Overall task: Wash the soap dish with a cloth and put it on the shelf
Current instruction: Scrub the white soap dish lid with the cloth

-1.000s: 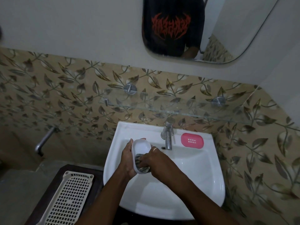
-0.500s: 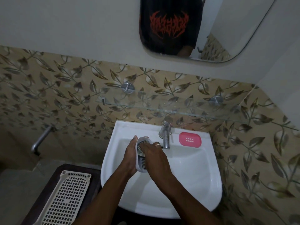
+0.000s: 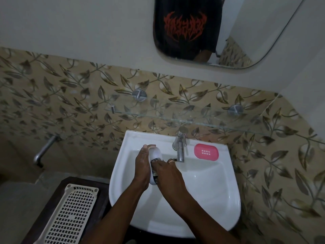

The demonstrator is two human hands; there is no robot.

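Note:
Over the white sink [image 3: 207, 196], my left hand [image 3: 142, 169] grips a white soap dish [image 3: 155, 154] held on its edge, its hollow side turned toward my right hand. My right hand [image 3: 168, 175] presses a dark patterned cloth [image 3: 154, 170] into the dish's lower part; only a strip of the cloth shows between the hands. A ring sits on one right finger. The glass shelf [image 3: 175, 118] runs along the tiled wall above the sink, with nothing on it.
A steel tap [image 3: 180, 147] stands at the sink's back, just right of my hands. A pink soap-dish tray [image 3: 206, 152] lies on the sink's right rim. A cream perforated basket [image 3: 70, 215] rests on a dark stand at lower left. A mirror [image 3: 219, 29] hangs above.
The dish has been turned from facing up to standing on edge. My right hand with the cloth has slid along inside it, from the top end back down to the lower part.

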